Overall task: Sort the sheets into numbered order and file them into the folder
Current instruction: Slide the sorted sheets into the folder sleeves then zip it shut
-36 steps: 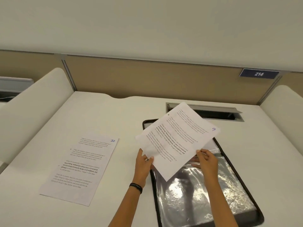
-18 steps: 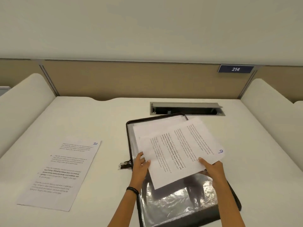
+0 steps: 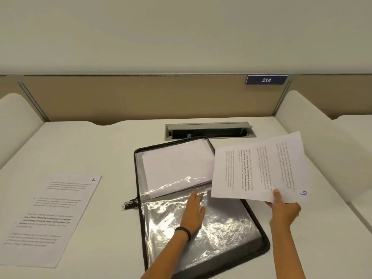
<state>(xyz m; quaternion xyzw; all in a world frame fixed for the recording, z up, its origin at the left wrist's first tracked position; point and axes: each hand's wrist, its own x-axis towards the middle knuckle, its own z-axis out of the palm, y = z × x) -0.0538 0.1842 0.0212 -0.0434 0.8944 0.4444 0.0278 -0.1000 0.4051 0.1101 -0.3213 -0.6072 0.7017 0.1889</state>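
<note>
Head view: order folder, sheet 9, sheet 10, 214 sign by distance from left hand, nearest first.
1. Folder: under the left hand, touching.
2. Sheet 9: just right, in the right hand.
3. Sheet 10: far left.
4. 214 sign: back partition.

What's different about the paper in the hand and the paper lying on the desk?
The held sheet is pinched by the right hand, raised at the right; the sheet marked 10 lies flat on the desk at the left, untouched. The held sheet's text runs sideways; the sheet marked 10 reads nearly upright. Both are white printed pages with a blue handwritten number.
</note>
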